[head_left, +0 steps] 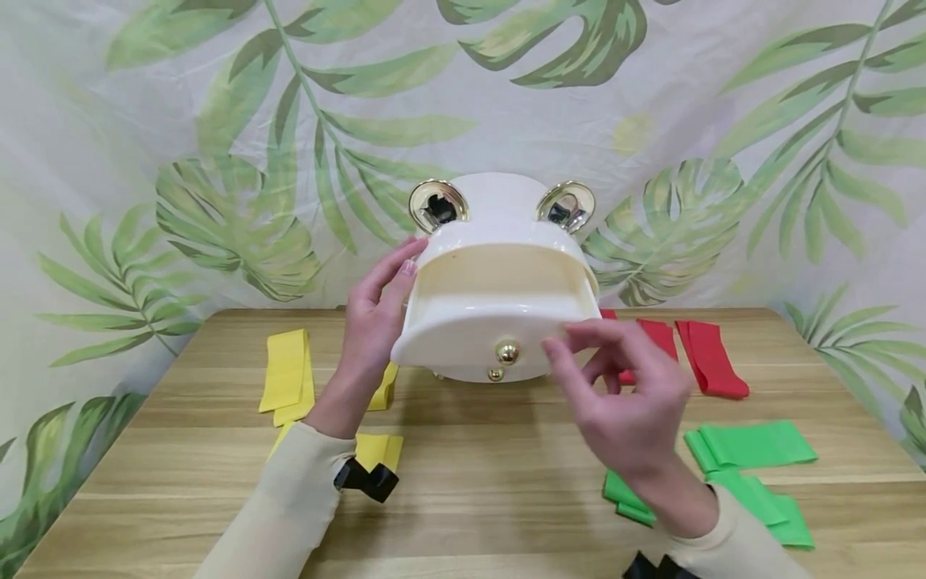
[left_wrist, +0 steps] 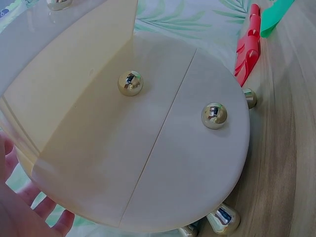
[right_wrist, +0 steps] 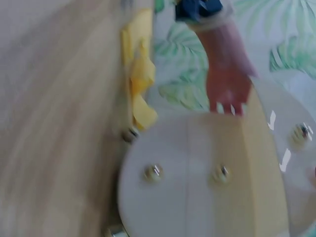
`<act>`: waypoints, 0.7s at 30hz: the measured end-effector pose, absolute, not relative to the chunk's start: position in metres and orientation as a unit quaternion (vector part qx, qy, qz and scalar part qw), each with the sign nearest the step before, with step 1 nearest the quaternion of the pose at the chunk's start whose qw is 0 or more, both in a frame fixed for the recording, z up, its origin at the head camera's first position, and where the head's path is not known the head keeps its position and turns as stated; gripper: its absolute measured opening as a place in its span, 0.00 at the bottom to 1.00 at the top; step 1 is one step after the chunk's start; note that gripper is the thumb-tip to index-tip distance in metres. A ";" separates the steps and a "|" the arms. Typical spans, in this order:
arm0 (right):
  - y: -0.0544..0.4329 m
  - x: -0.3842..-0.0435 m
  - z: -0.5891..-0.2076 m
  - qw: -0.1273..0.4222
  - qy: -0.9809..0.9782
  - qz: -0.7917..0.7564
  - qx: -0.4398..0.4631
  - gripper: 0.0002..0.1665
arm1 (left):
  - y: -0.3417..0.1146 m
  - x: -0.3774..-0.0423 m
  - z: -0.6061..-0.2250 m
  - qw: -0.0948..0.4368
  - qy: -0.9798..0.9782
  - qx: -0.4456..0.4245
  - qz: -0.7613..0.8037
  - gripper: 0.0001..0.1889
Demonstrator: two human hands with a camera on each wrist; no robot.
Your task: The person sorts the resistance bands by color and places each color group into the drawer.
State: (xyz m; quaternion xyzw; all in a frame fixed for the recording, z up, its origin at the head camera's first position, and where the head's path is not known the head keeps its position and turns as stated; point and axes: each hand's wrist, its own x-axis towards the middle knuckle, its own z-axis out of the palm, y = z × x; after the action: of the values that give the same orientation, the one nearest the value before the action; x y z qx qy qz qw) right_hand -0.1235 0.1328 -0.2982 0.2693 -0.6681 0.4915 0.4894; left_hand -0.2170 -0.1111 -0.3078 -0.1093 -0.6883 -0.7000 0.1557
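Observation:
A glossy white drawer cabinet (head_left: 499,201) with frog-like gold-ringed eyes stands upright on the table. Its top drawer (head_left: 463,342) is pulled out and shows a cream inside, with no contents visible. On the drawer front sits a gold knob (head_left: 508,351). Two lower drawer fronts (left_wrist: 163,128) are flush, each with its own round knob. My left hand (head_left: 372,310) rests along the cabinet's left side, fingers straight against it. Beside the drawer front's right end is my right hand (head_left: 629,394), fingers loosely bent, thumb and index slightly apart, off the knob.
Yellow strips (head_left: 285,374) lie on the wooden table (head_left: 470,498) left of the cabinet. Red strips (head_left: 709,358) are at the back right, with green strips (head_left: 752,446) nearer the front right. A leaf-patterned cloth (head_left: 362,96) hangs behind the table.

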 end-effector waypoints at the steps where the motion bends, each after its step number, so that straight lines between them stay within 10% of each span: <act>1: 0.137 -0.126 -0.296 0.501 -0.656 0.495 0.271 0.24 | -0.112 -0.217 -0.308 0.156 -0.689 -0.108 -0.699 0.19; 10: 0.188 -0.143 -0.283 0.529 -0.606 0.537 0.253 0.22 | -0.110 -0.218 -0.309 0.159 -0.696 -0.108 -0.692 0.18; 21: 0.255 -0.172 -0.315 0.399 -0.716 0.529 0.219 0.10 | -0.113 -0.215 -0.309 0.162 -0.704 -0.104 -0.683 0.18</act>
State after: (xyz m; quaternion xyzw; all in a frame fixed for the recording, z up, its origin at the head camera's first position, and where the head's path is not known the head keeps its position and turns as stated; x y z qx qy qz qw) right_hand -0.1716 0.2554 -0.3154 0.2188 -0.7162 0.5291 0.3989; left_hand -0.2154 -0.1132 -0.3091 -0.1036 -0.7044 -0.6832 0.1620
